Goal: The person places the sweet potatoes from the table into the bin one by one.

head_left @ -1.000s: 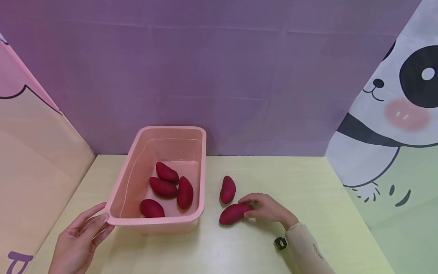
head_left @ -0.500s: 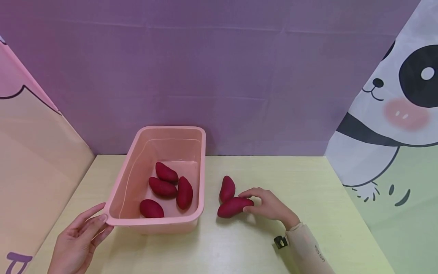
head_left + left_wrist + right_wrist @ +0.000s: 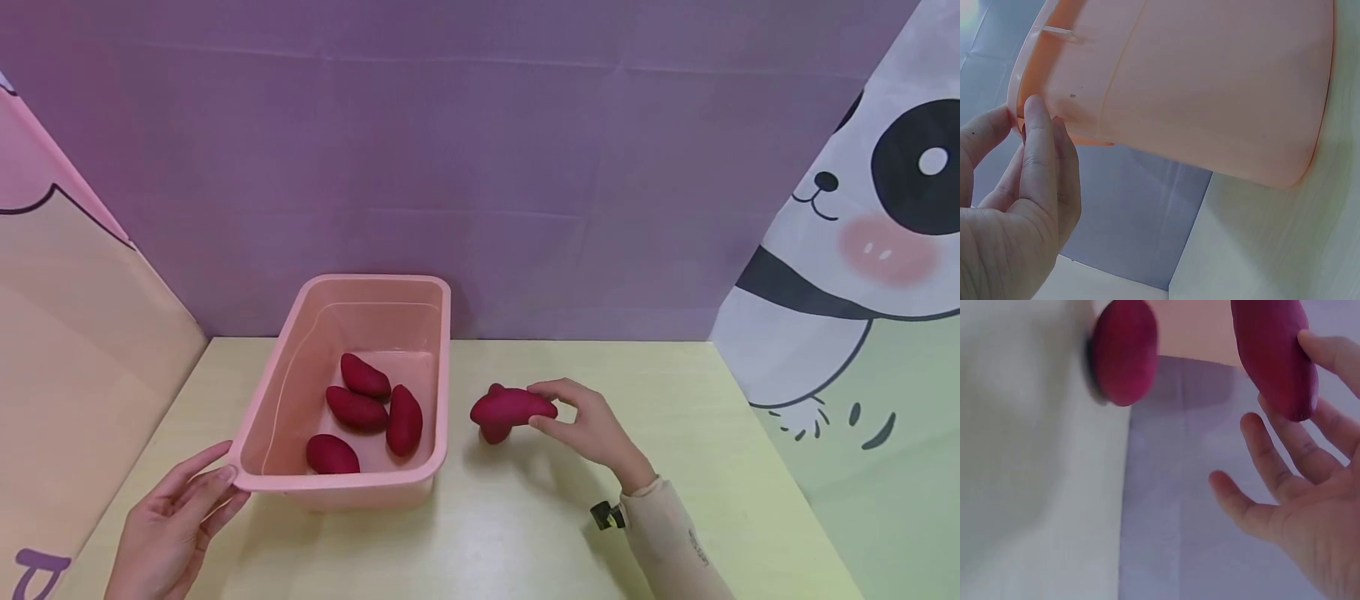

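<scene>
In the head view my right hand (image 3: 588, 425) pinches one end of a dark red sweet potato (image 3: 510, 407), held above the table. Behind and below it lies a second sweet potato (image 3: 495, 433), partly covered; the right wrist view shows this one (image 3: 1125, 353) apart from the held one (image 3: 1279, 356). My left hand (image 3: 172, 525) grips the near left corner of a pink plastic bin (image 3: 337, 482), thumb on top of the rim and fingers under it. Inside the bin lie several sweet potatoes (image 3: 357, 410). The left wrist view shows the left hand (image 3: 1029, 169) at the bin's rim.
A pale wooden table (image 3: 637, 375) carries everything. At its back stands a purple cloth wall (image 3: 510, 167), close behind the bin. A panda-print cloth (image 3: 825, 292) hangs on the right, a peach one (image 3: 75, 333) on the left. A small black clip (image 3: 606, 515) sits by the right sleeve.
My right hand has lifted the sweet potato off the table and moved it away from me, now overlapping the other loose one in the head view. The left hand and bin have stayed put.
</scene>
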`<state>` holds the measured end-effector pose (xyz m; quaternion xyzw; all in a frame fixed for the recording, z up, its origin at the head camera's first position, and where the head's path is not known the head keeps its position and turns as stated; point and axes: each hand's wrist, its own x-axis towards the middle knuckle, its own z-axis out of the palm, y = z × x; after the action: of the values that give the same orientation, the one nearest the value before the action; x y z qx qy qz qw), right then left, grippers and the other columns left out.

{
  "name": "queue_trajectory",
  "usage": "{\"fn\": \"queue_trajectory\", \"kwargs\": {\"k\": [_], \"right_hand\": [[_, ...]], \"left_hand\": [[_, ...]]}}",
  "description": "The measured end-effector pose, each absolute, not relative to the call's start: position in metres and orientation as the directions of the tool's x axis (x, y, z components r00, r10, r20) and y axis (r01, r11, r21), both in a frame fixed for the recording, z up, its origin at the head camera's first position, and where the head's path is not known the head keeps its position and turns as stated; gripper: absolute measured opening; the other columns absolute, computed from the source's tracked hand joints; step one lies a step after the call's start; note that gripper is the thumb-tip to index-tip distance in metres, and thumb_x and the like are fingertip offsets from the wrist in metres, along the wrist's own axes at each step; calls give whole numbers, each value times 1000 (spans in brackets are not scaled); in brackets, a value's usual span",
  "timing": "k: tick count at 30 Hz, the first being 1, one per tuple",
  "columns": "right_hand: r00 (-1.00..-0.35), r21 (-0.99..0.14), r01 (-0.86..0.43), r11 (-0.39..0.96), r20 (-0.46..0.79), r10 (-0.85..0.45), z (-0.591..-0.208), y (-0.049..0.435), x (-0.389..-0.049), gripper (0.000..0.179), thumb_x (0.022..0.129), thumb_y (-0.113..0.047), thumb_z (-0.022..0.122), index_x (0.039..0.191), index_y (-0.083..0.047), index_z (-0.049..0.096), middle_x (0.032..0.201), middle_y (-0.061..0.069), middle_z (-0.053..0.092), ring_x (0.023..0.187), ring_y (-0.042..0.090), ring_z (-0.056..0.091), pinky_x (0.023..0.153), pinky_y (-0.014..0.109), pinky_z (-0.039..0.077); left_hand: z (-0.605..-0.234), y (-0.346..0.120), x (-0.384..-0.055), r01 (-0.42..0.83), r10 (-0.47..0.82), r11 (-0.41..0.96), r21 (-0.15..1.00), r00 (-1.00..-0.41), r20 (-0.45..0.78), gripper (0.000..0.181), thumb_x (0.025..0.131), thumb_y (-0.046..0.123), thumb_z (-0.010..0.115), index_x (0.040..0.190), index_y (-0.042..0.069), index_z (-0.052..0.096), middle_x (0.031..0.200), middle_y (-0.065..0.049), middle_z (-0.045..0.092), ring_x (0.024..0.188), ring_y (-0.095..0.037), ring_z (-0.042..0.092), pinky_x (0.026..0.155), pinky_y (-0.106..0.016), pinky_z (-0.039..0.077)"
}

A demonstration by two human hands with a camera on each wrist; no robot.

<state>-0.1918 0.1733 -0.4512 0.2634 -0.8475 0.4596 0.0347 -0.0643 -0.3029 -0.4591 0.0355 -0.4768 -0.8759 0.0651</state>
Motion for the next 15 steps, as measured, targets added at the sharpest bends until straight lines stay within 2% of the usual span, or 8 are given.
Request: {"fn": "queue_trajectory", "kwargs": {"k": [4,15], "right_hand": [[-868,-767,-475,432,327,-374,-442,169,-193,38,88,-22,81,124,-18,69,116,-10,67,111,13,62,102,44,53],[-843,-760,-525,383,401,-359,-398,134,-201,39,88,-19,81,124,-14,70,116,-5,68,110,14,62,102,43,53]], "left_hand": [[-460,-303,-65,93,-144,-541,836,-989,17,39,99,-14,51,130,3,67,104,-12,73,95,-21,72,84,-36,60],[-459,-303,-64,73,-135,-533,843,-991,1,39,99,-12,53,131,5,67,105,-10,73,96,-20,71,85,-36,59]]}}
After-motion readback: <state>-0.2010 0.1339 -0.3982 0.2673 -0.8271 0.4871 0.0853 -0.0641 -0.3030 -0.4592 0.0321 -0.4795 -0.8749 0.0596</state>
